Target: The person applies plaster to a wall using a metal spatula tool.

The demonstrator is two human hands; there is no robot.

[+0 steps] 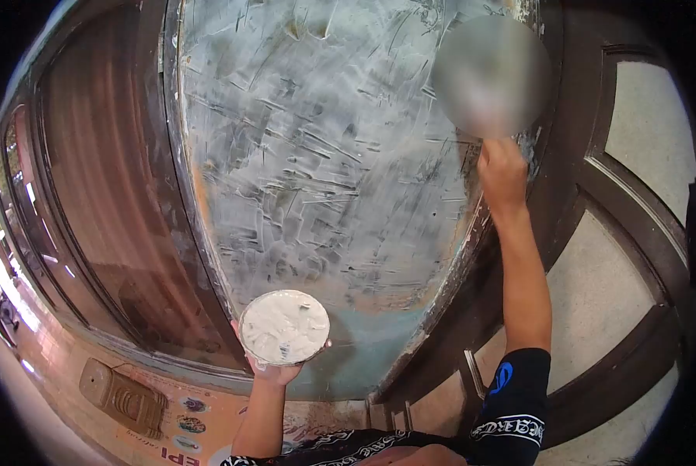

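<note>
My left hand (276,374) holds a round tub of white putty (284,326) from below, its fingers around the sides. The putty surface is uneven and fills the tub near the rim. My right hand (503,172) is raised to the upper right edge of the wall panel (309,171), with its fingers closed. A round blurred patch covers the fingertips and whatever they may hold. Grey-white putty lies over most of the panel in rough streaks and ridges, while a bluish-green strip shows at the bottom.
Brown framing with pale panels (596,287) stands close on my right. A dark-framed glass pane (115,179) is on the left. Below it, a brown plastic stool (122,396) and a printed orange sheet (196,423) are on the floor.
</note>
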